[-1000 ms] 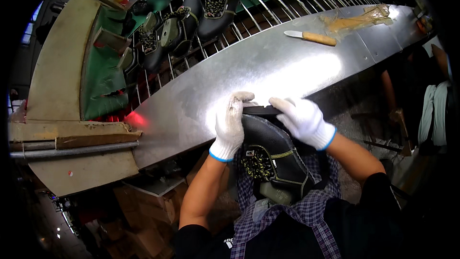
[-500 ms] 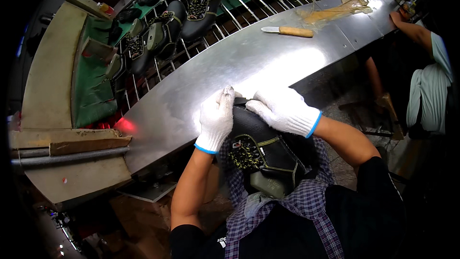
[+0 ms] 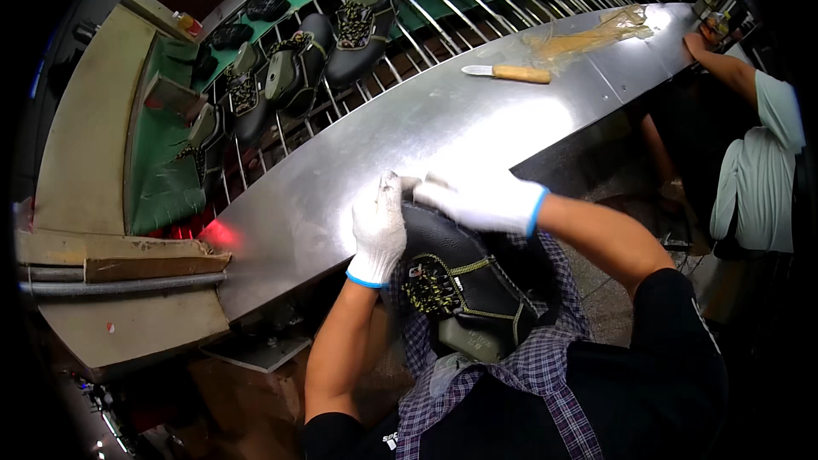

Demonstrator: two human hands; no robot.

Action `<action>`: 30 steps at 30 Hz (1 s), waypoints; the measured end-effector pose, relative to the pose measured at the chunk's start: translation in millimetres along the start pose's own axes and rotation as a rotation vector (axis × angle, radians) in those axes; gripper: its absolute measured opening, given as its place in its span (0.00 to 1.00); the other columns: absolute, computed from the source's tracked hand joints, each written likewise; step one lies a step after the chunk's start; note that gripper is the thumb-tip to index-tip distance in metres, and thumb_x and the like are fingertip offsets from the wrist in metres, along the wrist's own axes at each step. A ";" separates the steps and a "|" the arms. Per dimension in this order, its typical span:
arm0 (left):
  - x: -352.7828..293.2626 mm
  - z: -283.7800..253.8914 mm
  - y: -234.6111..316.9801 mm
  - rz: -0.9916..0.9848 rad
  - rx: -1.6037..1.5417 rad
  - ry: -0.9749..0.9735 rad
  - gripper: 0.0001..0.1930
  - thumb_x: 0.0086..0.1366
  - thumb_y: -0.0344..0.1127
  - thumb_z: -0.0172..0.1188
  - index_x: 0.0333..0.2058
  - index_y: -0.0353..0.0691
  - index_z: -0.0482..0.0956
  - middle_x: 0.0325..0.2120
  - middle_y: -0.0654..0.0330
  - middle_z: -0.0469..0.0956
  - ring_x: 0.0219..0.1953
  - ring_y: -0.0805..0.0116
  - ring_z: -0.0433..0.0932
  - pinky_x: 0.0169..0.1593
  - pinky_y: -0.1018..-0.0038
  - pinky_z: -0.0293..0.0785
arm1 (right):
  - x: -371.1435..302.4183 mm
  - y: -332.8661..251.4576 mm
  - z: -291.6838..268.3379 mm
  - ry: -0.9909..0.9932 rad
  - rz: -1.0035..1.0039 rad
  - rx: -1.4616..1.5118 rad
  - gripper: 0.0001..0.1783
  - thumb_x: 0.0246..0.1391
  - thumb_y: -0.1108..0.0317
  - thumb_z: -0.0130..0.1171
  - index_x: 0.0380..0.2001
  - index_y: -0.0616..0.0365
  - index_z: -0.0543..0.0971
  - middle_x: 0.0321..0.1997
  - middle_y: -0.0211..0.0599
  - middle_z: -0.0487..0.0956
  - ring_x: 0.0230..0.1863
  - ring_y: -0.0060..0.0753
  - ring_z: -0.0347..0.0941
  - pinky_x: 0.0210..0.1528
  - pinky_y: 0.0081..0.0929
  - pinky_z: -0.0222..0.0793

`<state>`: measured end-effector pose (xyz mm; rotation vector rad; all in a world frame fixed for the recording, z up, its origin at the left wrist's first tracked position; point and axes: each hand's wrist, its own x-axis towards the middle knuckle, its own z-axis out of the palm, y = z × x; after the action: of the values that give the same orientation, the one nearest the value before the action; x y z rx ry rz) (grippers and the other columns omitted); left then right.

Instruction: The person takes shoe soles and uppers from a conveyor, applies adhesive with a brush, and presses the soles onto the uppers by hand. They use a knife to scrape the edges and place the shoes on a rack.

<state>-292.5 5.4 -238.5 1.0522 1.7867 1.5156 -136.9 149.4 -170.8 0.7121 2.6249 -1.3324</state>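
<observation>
Black shoe, 1: front end within the grip. Left hand: closed on its near side. Right hand: blurred above; hold cannot be told. Knife, 1: beyond grip, rightward.

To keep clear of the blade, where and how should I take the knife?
Probably take the knife by its wooden handle, from above and the right: it lies flat on the table, blade pointing left, and the handle is the thicker part.
</observation>
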 end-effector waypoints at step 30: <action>-0.9 14.5 51.8 0.358 0.692 -0.158 0.14 0.76 0.38 0.60 0.33 0.37 0.88 0.30 0.48 0.86 0.35 0.48 0.87 0.42 0.60 0.83 | -123.6 13.8 33.6 0.121 -0.278 -0.254 0.46 0.55 0.72 0.66 0.74 0.73 0.59 0.49 0.55 0.80 0.35 0.51 0.85 0.34 0.43 0.83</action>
<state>-269.5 15.0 -190.8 1.8454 2.1402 0.9447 -25.1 85.8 -163.9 0.4161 3.0049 -1.0075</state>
